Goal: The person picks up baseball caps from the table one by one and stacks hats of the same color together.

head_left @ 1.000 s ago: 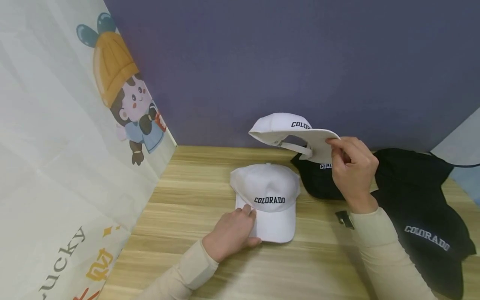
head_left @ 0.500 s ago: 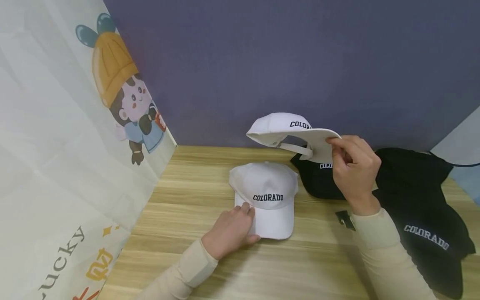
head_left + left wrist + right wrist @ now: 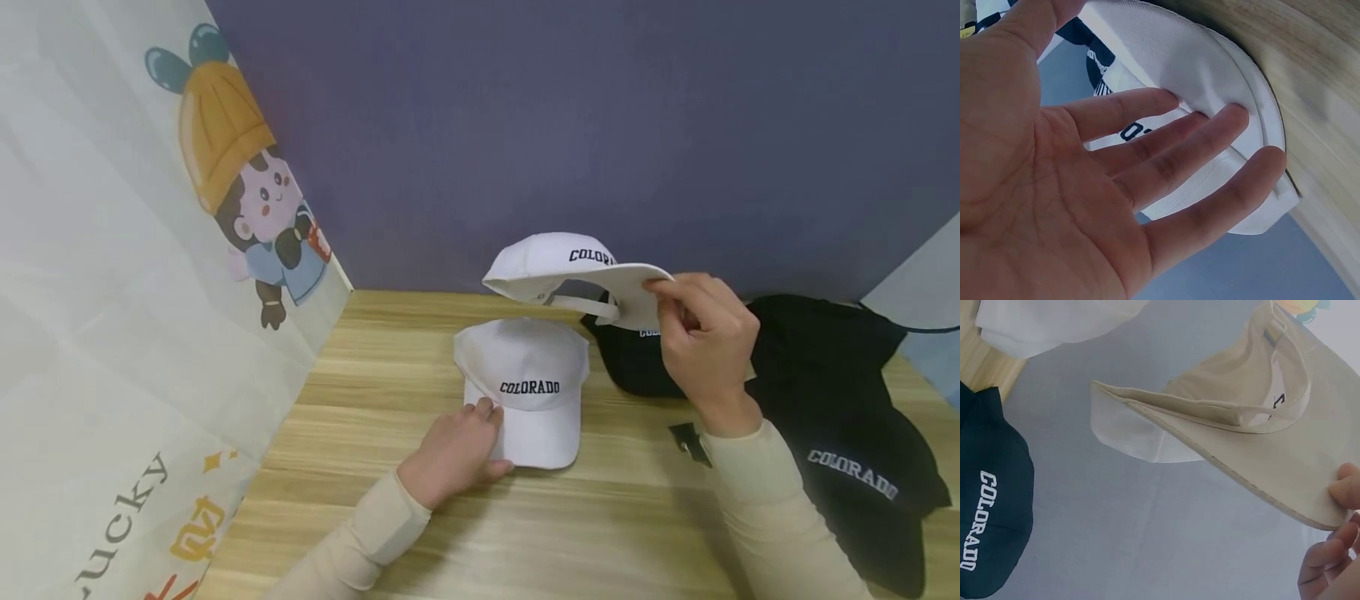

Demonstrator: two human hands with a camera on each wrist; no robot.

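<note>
A white baseball cap (image 3: 540,437) with COLORADO across its front lies on the wooden table, brim facing me. On the left side of that brim rests my left hand (image 3: 453,450); its fingers (image 3: 1175,172) look extended in the left wrist view, spread along the white fabric. My right hand (image 3: 708,342) pinches the brim edge of a second white baseball cap (image 3: 551,254) and holds it above the table behind the first. The right wrist view shows this raised cap's underside and inner band (image 3: 1297,412), with the thumb (image 3: 1347,487) on the brim.
Black COLORADO caps (image 3: 847,433) lie along the right, partly behind my right forearm. Another black cap (image 3: 637,367) sits below the raised one. A small black tag (image 3: 690,442) is near my right sleeve. A grey-blue panel (image 3: 600,125) stands behind, a printed white sheet (image 3: 112,333) at left.
The white cap on the table has slid slightly back and left along with my left hand. The raised cap has shifted a little left and down, still in my right hand's grip.
</note>
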